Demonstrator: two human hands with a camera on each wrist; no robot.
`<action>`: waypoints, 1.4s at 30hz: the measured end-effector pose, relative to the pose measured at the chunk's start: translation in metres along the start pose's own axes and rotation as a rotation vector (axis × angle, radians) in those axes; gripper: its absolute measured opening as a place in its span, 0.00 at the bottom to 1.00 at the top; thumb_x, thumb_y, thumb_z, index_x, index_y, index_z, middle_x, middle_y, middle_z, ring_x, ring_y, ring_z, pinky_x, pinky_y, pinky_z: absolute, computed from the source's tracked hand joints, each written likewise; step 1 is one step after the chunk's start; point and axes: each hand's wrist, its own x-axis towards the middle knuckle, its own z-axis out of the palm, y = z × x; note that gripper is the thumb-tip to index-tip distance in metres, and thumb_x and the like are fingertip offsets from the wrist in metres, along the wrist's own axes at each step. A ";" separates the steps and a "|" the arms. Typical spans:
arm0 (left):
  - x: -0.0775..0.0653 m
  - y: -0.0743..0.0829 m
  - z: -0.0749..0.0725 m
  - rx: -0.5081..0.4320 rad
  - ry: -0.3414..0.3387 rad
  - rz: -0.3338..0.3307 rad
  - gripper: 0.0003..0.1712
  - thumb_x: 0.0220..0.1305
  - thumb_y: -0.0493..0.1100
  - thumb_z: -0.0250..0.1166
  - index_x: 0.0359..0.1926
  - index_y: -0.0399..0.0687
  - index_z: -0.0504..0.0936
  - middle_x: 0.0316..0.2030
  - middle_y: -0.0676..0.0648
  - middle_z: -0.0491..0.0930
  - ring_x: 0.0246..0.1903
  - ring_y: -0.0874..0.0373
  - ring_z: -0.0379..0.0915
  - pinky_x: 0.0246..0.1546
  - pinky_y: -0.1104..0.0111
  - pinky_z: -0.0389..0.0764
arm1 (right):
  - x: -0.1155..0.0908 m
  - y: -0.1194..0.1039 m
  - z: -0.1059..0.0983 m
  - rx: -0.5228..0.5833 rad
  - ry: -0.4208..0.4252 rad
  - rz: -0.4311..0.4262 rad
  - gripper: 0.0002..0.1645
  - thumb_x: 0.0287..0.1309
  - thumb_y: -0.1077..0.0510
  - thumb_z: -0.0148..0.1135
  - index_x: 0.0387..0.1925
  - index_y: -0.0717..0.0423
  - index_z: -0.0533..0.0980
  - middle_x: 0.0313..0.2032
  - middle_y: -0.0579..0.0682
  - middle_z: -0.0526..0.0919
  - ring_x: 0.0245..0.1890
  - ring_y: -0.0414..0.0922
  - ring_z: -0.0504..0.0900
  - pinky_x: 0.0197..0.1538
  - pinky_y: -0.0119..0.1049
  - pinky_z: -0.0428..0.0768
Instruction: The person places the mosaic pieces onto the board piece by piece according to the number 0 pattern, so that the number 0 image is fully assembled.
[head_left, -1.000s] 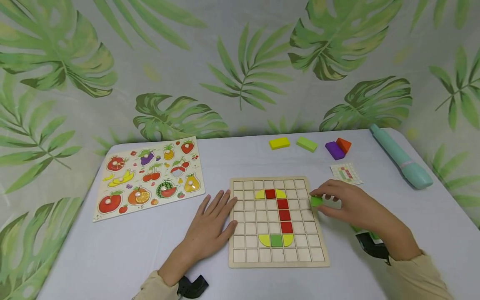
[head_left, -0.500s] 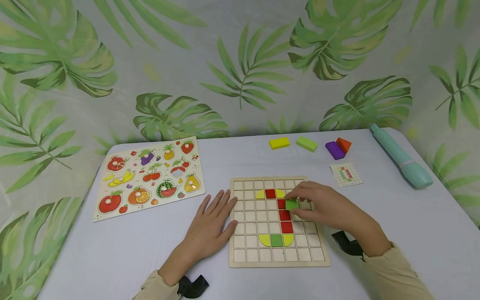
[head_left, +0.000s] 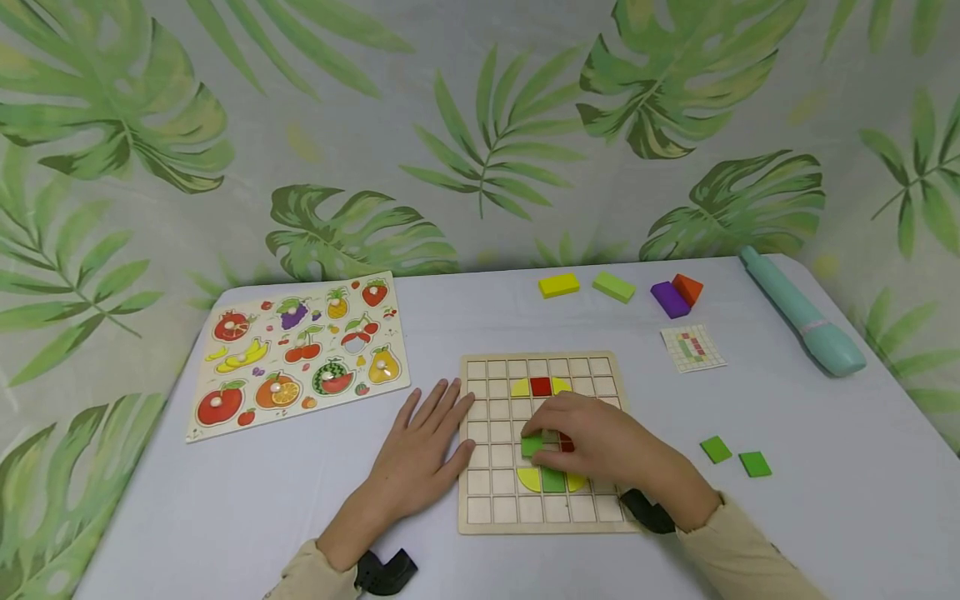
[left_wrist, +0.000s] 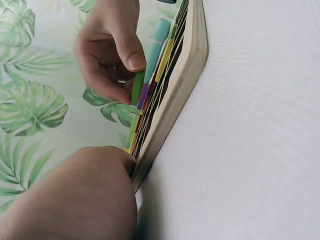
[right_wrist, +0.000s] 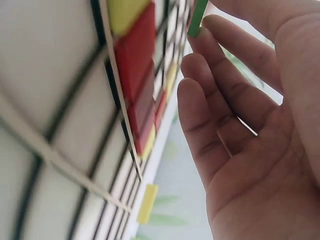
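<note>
My right hand (head_left: 592, 433) pinches a green square tile (head_left: 532, 445) between thumb and fingertips, close over the wooden grid board (head_left: 480, 508). In the left wrist view the green tile (left_wrist: 137, 89) stands out edge-on under the thumb. On the board lie a red tile (head_left: 540, 387) between yellow quarter-round tiles, red tiles partly hidden by my hand, and a bottom row with a green tile (head_left: 552, 480) beside a yellow quarter-round (head_left: 529, 479). My left hand (head_left: 416, 458) lies flat with fingers spread, fingertips at the board's left edge.
Two loose green tiles (head_left: 716, 449) lie right of the board. A small pattern card (head_left: 693, 347) sits behind them. Yellow (head_left: 558, 286), light green (head_left: 613, 287), purple (head_left: 670, 300) and orange blocks line the back. A fruit puzzle (head_left: 300, 358) lies left, a teal bottle-shaped object (head_left: 806, 317) far right.
My right hand has carried the green tile from the board's right edge leftward across the board, left of the red column. Loose green tiles have come into sight. My left hand has stayed still.
</note>
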 end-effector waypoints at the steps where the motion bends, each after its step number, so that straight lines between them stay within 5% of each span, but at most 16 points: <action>1: 0.000 0.000 0.000 0.002 0.002 0.002 0.36 0.79 0.58 0.49 0.81 0.52 0.59 0.81 0.46 0.52 0.82 0.50 0.42 0.80 0.50 0.41 | 0.001 0.000 0.002 0.000 0.000 -0.012 0.13 0.62 0.47 0.73 0.47 0.43 0.86 0.47 0.36 0.86 0.49 0.36 0.81 0.56 0.41 0.83; 11: 0.001 0.000 0.000 0.028 0.039 0.029 0.36 0.78 0.58 0.51 0.79 0.50 0.62 0.80 0.45 0.55 0.81 0.49 0.46 0.80 0.48 0.46 | 0.000 0.001 0.011 -0.023 0.003 -0.061 0.10 0.64 0.46 0.72 0.45 0.40 0.86 0.46 0.34 0.85 0.51 0.37 0.81 0.58 0.41 0.82; 17: 0.001 0.001 -0.001 0.030 0.026 0.027 0.36 0.78 0.58 0.50 0.80 0.50 0.62 0.80 0.45 0.55 0.81 0.50 0.45 0.80 0.48 0.45 | -0.009 0.008 0.002 -0.016 0.014 0.000 0.11 0.64 0.46 0.71 0.48 0.37 0.86 0.48 0.32 0.84 0.52 0.36 0.79 0.58 0.42 0.82; 34: 0.000 0.001 0.000 0.049 0.026 0.025 0.36 0.78 0.58 0.51 0.79 0.49 0.62 0.80 0.44 0.56 0.81 0.49 0.46 0.79 0.47 0.46 | -0.076 0.049 -0.034 -0.099 0.246 0.095 0.20 0.52 0.57 0.80 0.47 0.41 0.87 0.46 0.32 0.85 0.49 0.37 0.80 0.49 0.43 0.85; 42: 0.000 0.001 -0.002 0.017 0.019 0.018 0.36 0.78 0.57 0.50 0.80 0.49 0.61 0.80 0.44 0.54 0.81 0.48 0.45 0.80 0.47 0.45 | -0.105 0.070 -0.042 -0.152 0.306 0.160 0.23 0.48 0.58 0.82 0.48 0.44 0.86 0.44 0.36 0.86 0.44 0.37 0.80 0.41 0.33 0.85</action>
